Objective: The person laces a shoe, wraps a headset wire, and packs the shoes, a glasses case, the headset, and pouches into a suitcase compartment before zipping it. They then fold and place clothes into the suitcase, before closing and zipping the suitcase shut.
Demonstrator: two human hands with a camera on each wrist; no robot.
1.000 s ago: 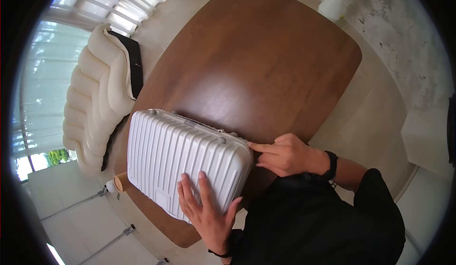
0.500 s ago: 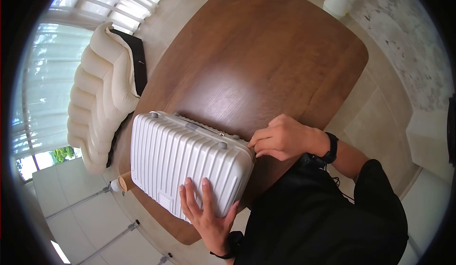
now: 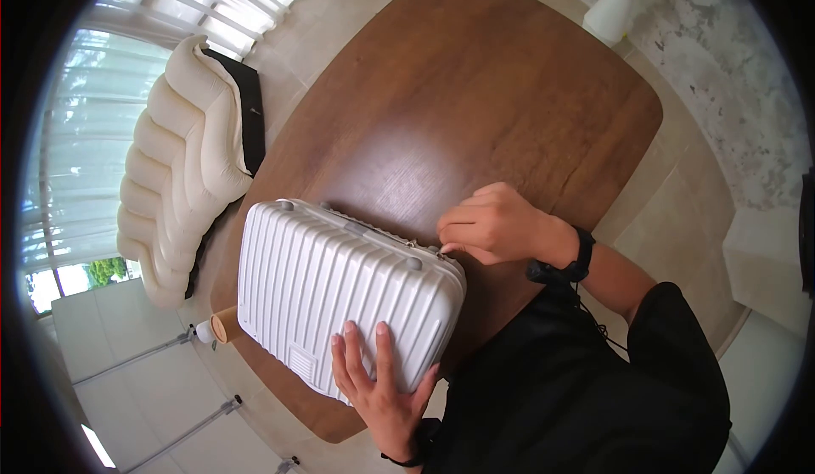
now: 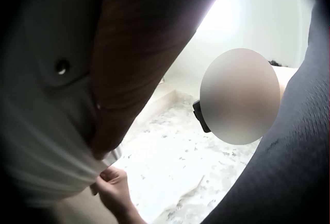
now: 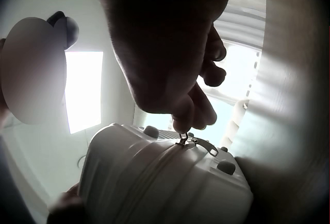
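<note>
A small white ribbed suitcase lies on its broad side near the table's front left corner. My left hand rests on its upper face with the fingers spread and nearly straight. At the suitcase's far right corner is my right hand, its fingers curled. In the right wrist view, the thumb and a finger pinch a metal zipper pull on the seam. A second pull hangs beside it. Grey stud feet stand out on that side of the case.
The brown wooden table stretches away from the suitcase. A cream padded seat stands to the left of it. Close to the table's left edge is a tan cylindrical object. A white stand rises past the far right corner.
My right hand has moved along the zipper seam, round the corner towards the suitcase's far side, its extended finger now curled in. The left hand has stayed on the upper face.
</note>
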